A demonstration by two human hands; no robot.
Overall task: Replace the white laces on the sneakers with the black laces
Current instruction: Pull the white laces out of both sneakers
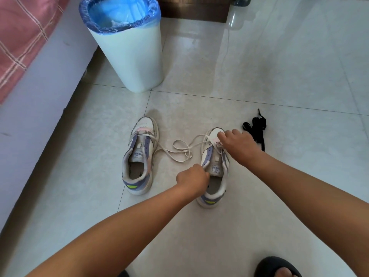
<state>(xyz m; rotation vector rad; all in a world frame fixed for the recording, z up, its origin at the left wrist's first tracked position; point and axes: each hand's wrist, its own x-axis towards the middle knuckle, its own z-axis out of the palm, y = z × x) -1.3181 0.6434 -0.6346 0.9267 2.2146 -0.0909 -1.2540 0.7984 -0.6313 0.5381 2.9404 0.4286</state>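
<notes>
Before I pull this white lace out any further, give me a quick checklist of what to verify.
1. Right sneaker steadied: left hand grips its collar, ok.
2. Right hand on the lace near the toe: fingers hidden, cannot tell.
3. White lace free of knots: loose loops on the floor, cannot tell.
4. Black laces at hand: bundled beside the sneaker, ok.
5. Left sneaker unlaced: still partly laced, not ok.

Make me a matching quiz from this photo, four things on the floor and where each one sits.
Things:
1. black laces
2. bin
3. left sneaker
4. right sneaker

Places:
A. under both hands
B. far right on the tiles
C. beside the bed
D. alone, its white lace trailing right

Pairs: 1-B, 2-C, 3-D, 4-A
</notes>
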